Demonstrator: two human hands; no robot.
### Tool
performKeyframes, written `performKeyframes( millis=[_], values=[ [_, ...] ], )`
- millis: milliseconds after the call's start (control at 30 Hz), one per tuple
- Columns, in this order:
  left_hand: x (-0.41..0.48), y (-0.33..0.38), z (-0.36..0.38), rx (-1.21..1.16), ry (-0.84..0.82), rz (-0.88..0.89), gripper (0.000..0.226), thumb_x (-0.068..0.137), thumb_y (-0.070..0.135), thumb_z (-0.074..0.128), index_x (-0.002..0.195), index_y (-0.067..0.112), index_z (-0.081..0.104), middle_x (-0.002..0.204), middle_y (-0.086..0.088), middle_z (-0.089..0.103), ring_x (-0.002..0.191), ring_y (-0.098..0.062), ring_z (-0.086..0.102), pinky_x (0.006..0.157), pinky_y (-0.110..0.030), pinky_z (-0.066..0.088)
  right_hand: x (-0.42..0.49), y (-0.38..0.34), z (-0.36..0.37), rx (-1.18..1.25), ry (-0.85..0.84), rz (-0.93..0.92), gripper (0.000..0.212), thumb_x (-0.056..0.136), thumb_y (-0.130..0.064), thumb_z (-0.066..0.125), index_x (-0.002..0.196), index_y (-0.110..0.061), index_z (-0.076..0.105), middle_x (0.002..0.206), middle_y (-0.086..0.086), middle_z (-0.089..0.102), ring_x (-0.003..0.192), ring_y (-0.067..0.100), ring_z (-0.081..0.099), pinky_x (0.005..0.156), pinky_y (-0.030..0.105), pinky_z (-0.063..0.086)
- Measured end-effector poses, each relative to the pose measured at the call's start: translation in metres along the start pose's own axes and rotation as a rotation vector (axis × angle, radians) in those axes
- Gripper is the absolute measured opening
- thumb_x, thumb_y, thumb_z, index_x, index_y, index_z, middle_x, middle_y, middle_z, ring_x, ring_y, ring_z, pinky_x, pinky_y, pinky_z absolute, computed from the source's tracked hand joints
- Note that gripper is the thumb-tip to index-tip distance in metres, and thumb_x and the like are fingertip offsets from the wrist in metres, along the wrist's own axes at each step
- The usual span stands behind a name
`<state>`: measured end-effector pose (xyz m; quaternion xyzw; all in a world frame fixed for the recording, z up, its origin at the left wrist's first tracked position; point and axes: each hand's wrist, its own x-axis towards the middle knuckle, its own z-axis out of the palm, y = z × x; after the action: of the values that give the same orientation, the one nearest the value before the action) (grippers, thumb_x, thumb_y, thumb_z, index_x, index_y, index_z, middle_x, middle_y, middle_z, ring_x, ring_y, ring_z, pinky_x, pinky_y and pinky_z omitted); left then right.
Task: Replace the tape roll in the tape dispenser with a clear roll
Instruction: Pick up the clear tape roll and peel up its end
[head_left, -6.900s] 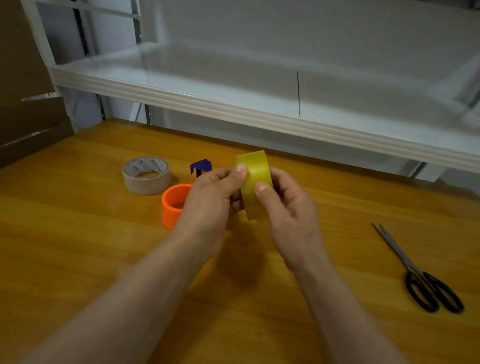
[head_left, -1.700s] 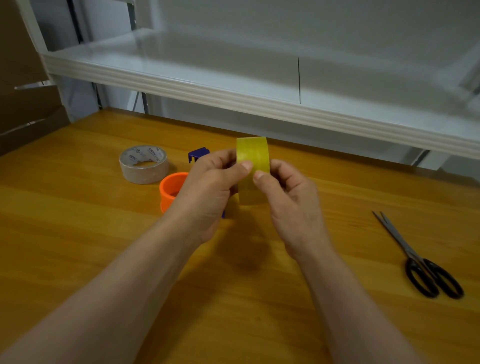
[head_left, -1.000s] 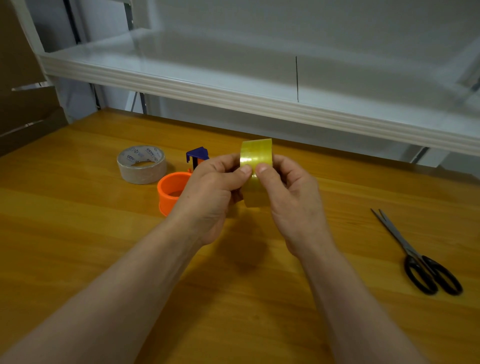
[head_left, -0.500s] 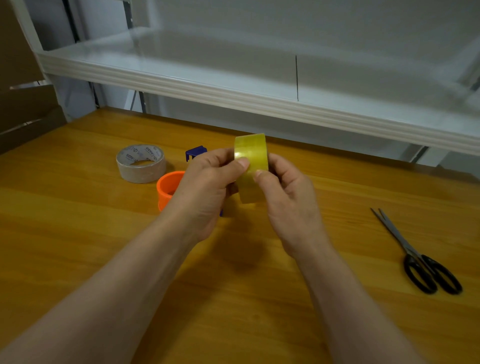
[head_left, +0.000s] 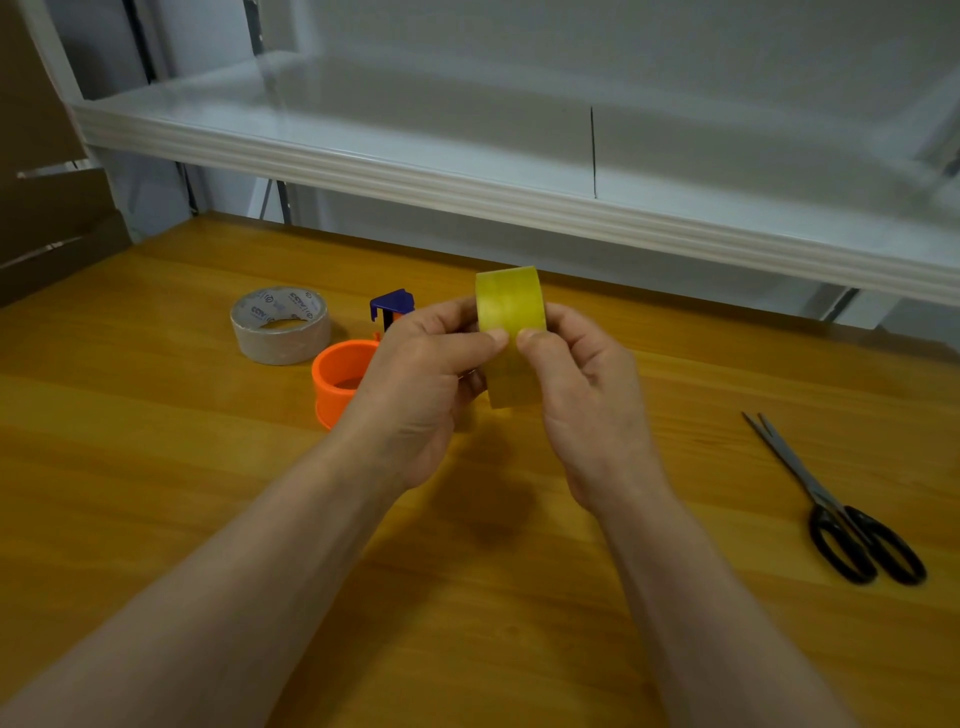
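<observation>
Glossy honey-coloured wooden tabletop (head_left: 156, 519). Long white shelf (head_left: 467, 192) with ribbed front edge overhangs its far side. Pale grey wall (head_left: 571, 41) behind. Brown cardboard box (head_left: 47, 223) far left, beside white upright post (head_left: 52, 52).

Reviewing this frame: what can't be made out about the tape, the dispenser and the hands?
Head view only.
- Loose end of the clear roll: covered, if there, by the thumbs of the left hand and right hand.
- Its core: hidden, the roll is edge-on.
- Right part of the tape dispenser: behind the left hand.
- Print on the grey roll: too small to read.
</observation>
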<state>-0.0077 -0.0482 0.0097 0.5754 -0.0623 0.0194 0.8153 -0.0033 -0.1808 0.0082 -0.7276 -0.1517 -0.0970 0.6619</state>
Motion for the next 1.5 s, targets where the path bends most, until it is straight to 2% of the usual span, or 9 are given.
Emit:
performKeyframes(
  millis=[100, 333, 467, 667, 833, 933, 1133, 1233, 1500],
  values=[
    [0.0001, 0.0027, -0.0002, -0.051, 0.051, -0.042, 0.035, 0.088, 0.01, 0.059, 0.121, 0.003, 0.068, 0.127, -0.034, 0.06, 0.107, -0.038, 0.057, 0.093, -0.05, 0.041, -0.0008, -0.0014, 0.0008, -0.018, -0.036, -0.006, 0.024, 0.098, -0.015, 0.054, 0.109, -0.023, 0.074, 0.098, 0.007, 0.077, 0.092, 0.03, 0.072, 0.078, 0.05, 0.062],
    [0.0007, 0.0046, 0.0, -0.118, 0.09, -0.088, 0.031, 0.093, 0.003, 0.051, 0.119, -0.004, 0.065, 0.109, -0.029, 0.061, 0.098, -0.035, 0.052, 0.077, -0.039, 0.042, -0.0019, -0.0038, 0.0011, -0.011, -0.072, 0.013, 0.023, 0.1, -0.008, 0.054, 0.11, -0.018, 0.073, 0.098, 0.012, 0.077, 0.091, 0.034, 0.072, 0.075, 0.043, 0.062],
    [-0.0018, 0.0084, 0.0012, -0.132, 0.068, -0.083, 0.041, 0.082, 0.006, 0.057, 0.121, -0.004, 0.065, 0.127, -0.04, 0.056, 0.102, -0.037, 0.055, 0.088, -0.047, 0.039, -0.0013, -0.0027, 0.0012, -0.023, -0.043, 0.008, 0.021, 0.1, -0.012, 0.055, 0.109, -0.019, 0.073, 0.097, 0.013, 0.076, 0.09, 0.036, 0.072, 0.077, 0.053, 0.061],
    [-0.0033, 0.009, 0.0044, -0.104, 0.053, -0.091, 0.049, 0.073, 0.005, 0.053, 0.121, -0.002, 0.066, 0.124, -0.039, 0.059, 0.103, -0.038, 0.053, 0.089, -0.049, 0.036, -0.0004, -0.0003, 0.001, -0.022, -0.022, 0.012, 0.024, 0.097, -0.019, 0.054, 0.111, -0.02, 0.073, 0.099, 0.011, 0.075, 0.093, 0.036, 0.071, 0.078, 0.059, 0.059],
    [-0.0043, 0.0098, 0.0057, -0.101, 0.039, -0.085, 0.046, 0.078, 0.007, 0.055, 0.122, -0.003, 0.066, 0.129, -0.039, 0.056, 0.106, -0.039, 0.054, 0.092, -0.05, 0.037, -0.001, -0.0015, 0.0, 0.005, -0.003, 0.039, 0.021, 0.099, -0.018, 0.056, 0.109, -0.019, 0.074, 0.098, 0.009, 0.076, 0.091, 0.03, 0.072, 0.074, 0.044, 0.061],
    [-0.0043, 0.009, 0.0054, -0.116, 0.04, -0.094, 0.04, 0.086, 0.006, 0.054, 0.123, -0.004, 0.064, 0.128, -0.039, 0.057, 0.106, -0.038, 0.055, 0.092, -0.049, 0.04, -0.0008, -0.0038, -0.001, 0.018, 0.003, 0.06, 0.019, 0.101, -0.015, 0.056, 0.107, -0.014, 0.074, 0.095, 0.011, 0.077, 0.077, 0.018, 0.071, 0.066, 0.033, 0.059],
    [-0.003, 0.0072, 0.004, -0.125, 0.032, -0.088, 0.035, 0.092, 0.003, 0.05, 0.123, -0.005, 0.063, 0.112, -0.024, 0.065, 0.1, -0.032, 0.059, 0.076, -0.034, 0.048, -0.0024, -0.0056, 0.0001, -0.041, -0.024, -0.021, 0.018, 0.102, -0.012, 0.056, 0.106, -0.016, 0.072, 0.09, 0.004, 0.076, 0.074, 0.011, 0.073, 0.064, 0.024, 0.059],
    [-0.0034, 0.0082, 0.0043, -0.117, 0.014, -0.065, 0.032, 0.093, 0.003, 0.048, 0.121, -0.004, 0.063, 0.101, -0.018, 0.068, 0.083, -0.02, 0.065, 0.063, -0.024, 0.052, -0.0031, -0.0073, 0.0004, -0.057, -0.038, -0.053, 0.018, 0.102, -0.012, 0.056, 0.102, -0.023, 0.07, 0.088, -0.005, 0.074, 0.073, 0.001, 0.07, 0.063, 0.018, 0.056],
    [-0.0037, 0.0077, 0.0073, -0.157, 0.063, -0.084, 0.023, 0.092, 0.005, 0.05, 0.109, -0.002, 0.065, 0.079, -0.008, 0.067, 0.066, -0.013, 0.062, 0.049, -0.02, 0.049, -0.0031, -0.0024, 0.0035, -0.101, -0.015, -0.052, 0.017, 0.1, -0.018, 0.057, 0.106, -0.015, 0.073, 0.093, 0.007, 0.077, 0.08, 0.026, 0.075, 0.071, 0.052, 0.062]
  ],
)
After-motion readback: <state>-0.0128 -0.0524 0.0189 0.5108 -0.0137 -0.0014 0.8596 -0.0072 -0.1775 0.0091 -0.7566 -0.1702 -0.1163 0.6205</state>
